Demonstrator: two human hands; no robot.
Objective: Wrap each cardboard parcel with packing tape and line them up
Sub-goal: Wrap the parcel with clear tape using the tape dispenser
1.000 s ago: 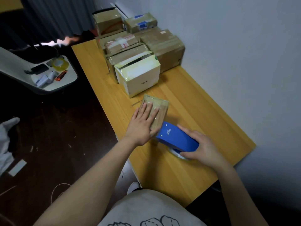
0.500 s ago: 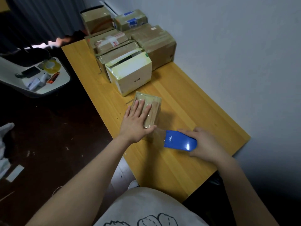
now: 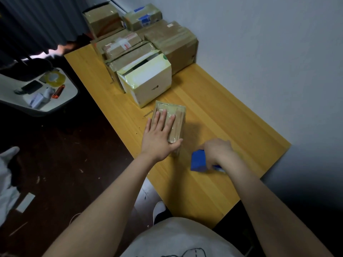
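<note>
The left hand (image 3: 157,145) has its fingers (image 3: 163,119) straight and spread, pressing flat on top of the parcel (image 3: 178,115), thumb at its near end. The parcel looks light, stiff and tape-slick. It would likely slide unless pinned from above or taken by its long edges. Just right of those fingers, the right hand (image 3: 217,151) is curled round the blue dispenser (image 3: 198,162), apart from the parcel, low over the bench (image 3: 222,117). Beyond the fingertips stand taped boxes (image 3: 146,78).
</note>
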